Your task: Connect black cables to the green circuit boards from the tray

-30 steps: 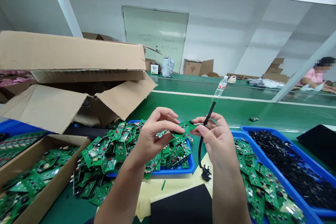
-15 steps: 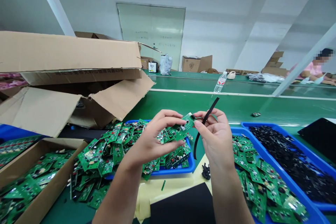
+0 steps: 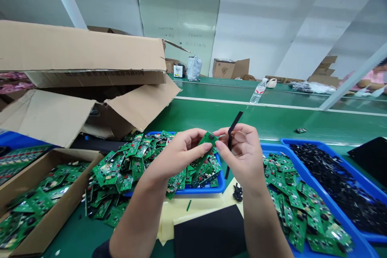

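Between thumb and fingers my left hand (image 3: 184, 149) grips a green circuit board (image 3: 208, 139) with a small black part near its upper end. My right hand (image 3: 243, 151) is closed, its thumb and forefinger at the board's right edge. A narrow black strip (image 3: 235, 123) passes through the fingers of my right hand, sticking out above and hanging below them. Behind the left hand, a blue tray (image 3: 196, 190) is heaped with similar boards. Under my wrists lie a black sheet (image 3: 210, 231) and yellowish paper (image 3: 181, 211).
A cardboard box of boards (image 3: 69, 201) stands at left, beneath large opened cartons (image 3: 81, 48). To the right are a blue tray of boards (image 3: 302, 165) and a tray of black pieces (image 3: 332, 177). A water bottle (image 3: 258, 91) stands beyond; a person (image 3: 367, 78) sits far right.
My left hand has closed more firmly round the board, its thumb now across the face, and the board has turned more upright. The strip now bends at my right fingers. The view has shifted slightly.
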Demonstrator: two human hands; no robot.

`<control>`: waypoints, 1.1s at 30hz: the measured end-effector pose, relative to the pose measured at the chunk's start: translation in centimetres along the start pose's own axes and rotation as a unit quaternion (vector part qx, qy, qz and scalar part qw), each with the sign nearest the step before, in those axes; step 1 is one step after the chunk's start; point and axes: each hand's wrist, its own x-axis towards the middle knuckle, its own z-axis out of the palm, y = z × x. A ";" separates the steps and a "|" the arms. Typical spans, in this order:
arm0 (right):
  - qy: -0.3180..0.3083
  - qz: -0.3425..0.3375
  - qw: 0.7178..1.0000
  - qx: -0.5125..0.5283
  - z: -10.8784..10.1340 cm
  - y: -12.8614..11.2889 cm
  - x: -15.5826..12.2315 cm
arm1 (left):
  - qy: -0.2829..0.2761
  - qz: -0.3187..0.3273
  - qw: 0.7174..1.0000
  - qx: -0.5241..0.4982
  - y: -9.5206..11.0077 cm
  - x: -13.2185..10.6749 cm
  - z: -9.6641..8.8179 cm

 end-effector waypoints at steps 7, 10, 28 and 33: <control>-0.005 -0.029 0.997 -0.076 -2.2 -0.3 0.3 | -0.004 0.005 0.997 -0.083 0.2 -0.3 0.0; -0.017 -0.071 0.986 -0.152 -2.6 -0.4 0.2 | 0.000 0.005 0.997 -0.082 0.1 -0.3 0.2; -0.143 -0.163 0.888 -0.406 -2.6 -1.6 -0.1 | -0.023 -0.034 0.999 -0.008 -0.1 -0.1 1.1; -0.145 -0.154 0.882 -0.421 -2.5 -1.8 -0.2 | -0.022 -0.046 0.998 -0.021 -0.1 0.0 1.4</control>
